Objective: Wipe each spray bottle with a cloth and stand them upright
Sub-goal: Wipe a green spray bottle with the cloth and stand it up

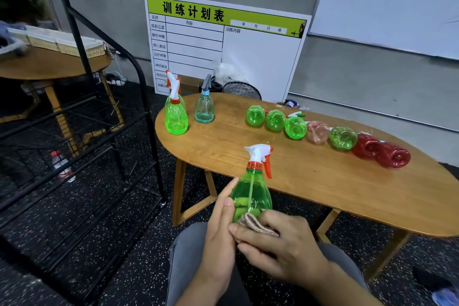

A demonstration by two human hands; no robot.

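Below, in the lower middle of the frame, we hold a green spray bottle [250,196] upright over our lap — our left hand [218,233] lies along its left side with fingers nearly straight, while our right hand [280,248] pinches a pinkish cloth [255,225] against the bottle's base. Beyond it stretches an oval wooden table [310,181], its near edge running from centre left down to the lower right. Two green bottles [175,114] and a pale blue bottle [204,105] stand upright at the table's upper left end, close to the rim. Toward the upper right, a row of bottles lies on its side, bases toward us: three green ones [275,120], a pink one [318,133], another green one [344,138] and two red ones [382,153], the last near the right edge. Bare wood lies open between the standing group and the row. We see a speckled dark floor [129,251], a black metal rack [82,146] at left, a round table [54,64] at upper left, a green-headed schedule board [223,42] leaning on the grey wall — and a whiteboard [387,2] at upper right.
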